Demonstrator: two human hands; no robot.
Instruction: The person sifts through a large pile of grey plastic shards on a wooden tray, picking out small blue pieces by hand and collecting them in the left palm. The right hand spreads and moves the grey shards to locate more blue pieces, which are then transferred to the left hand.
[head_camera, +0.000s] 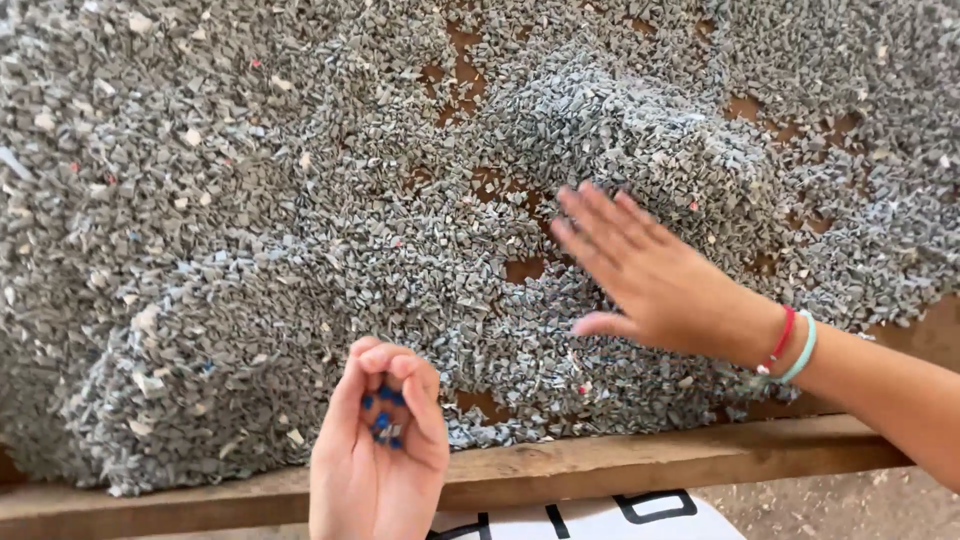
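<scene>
Blue chips (385, 415) — small, cupped; grey flakes (300, 230) — spread wide.

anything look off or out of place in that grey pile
Yes: stray off-colour bits dot the grey chips, white flecks at the left, red specks near the right hand. The left hand cups blue pieces. Bare patches of brown board show through.

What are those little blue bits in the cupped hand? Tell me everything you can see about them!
The blue bits are a few small, bright blue chips that look like hard plastic flakes, with one or two pale grey ones among them. They sit loosely piled in the left hand, which curls upward around them with the fingertips bent over the top. Only the hand touches them. They are held low in the view, above the wooden edge board, just in front of the big heap of grey flakes.
</scene>
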